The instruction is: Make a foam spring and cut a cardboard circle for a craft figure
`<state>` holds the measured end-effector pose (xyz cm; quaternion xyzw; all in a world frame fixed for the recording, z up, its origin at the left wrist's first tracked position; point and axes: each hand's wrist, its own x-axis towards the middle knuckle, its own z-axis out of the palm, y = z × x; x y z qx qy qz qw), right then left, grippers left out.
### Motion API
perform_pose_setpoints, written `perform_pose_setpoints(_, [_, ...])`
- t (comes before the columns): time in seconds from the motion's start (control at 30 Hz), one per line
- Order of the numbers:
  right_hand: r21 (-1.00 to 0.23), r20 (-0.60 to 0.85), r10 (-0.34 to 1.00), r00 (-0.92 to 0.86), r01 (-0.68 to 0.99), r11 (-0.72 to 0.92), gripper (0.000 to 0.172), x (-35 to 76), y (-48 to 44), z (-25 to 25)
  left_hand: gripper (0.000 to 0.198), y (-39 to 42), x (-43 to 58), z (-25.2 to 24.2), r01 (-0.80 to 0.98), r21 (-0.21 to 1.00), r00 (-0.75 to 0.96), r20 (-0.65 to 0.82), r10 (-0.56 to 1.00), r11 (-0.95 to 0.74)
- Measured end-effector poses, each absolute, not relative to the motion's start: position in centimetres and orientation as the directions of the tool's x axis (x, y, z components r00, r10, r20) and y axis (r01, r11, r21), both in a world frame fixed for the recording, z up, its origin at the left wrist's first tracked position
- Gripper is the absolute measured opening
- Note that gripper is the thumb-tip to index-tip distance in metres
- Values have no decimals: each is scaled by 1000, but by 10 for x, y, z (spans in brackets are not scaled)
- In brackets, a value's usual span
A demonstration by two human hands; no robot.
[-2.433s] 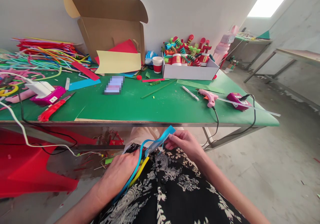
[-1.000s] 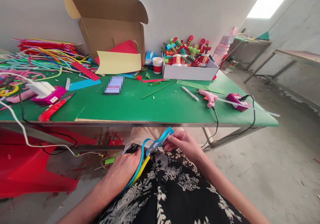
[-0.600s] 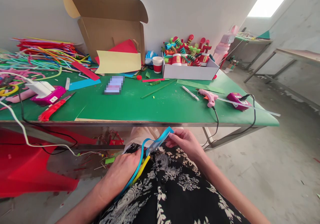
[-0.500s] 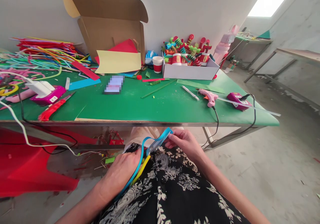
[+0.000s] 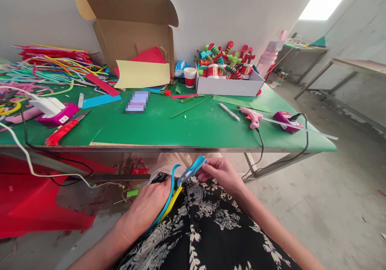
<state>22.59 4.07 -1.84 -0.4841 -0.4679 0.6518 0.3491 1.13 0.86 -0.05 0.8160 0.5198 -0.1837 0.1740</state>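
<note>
My left hand [image 5: 155, 199] is closed around scissors [image 5: 187, 175] with a yellow handle, in front of the lap. The blades point up and to the right, towards my right hand [image 5: 221, 173]. Between its thumb and fingertips the right hand pinches a short blue paper strip [image 5: 197, 164], which lies along the blades. A longer blue strip [image 5: 172, 183] curls up beside the left hand, its top end free. Fingers of the left hand are partly hidden behind the strip and handle.
On the green table [image 5: 144, 131] lie a glue gun [image 5: 255, 118], a white pen [image 5: 229, 111], a red-handled knife [image 5: 64, 132] and a phone [image 5: 137, 102]. Behind them stand a white box [image 5: 230, 87] of paper-cup figures and a cardboard box [image 5: 135, 33]. A red stool [image 5: 39, 205] is at left.
The blue strip, one continuous band before, now shows a gap between the curled length by my left hand and the short piece in my right. Both hands have hardly moved.
</note>
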Motion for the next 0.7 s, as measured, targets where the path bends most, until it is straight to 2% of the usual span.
perform_pose_setpoints(0.7, [-942, -316, 904, -288, -19, -336, 44, 227, 42, -19, 36, 9, 12, -2, 926, 125, 370, -487, 791, -356])
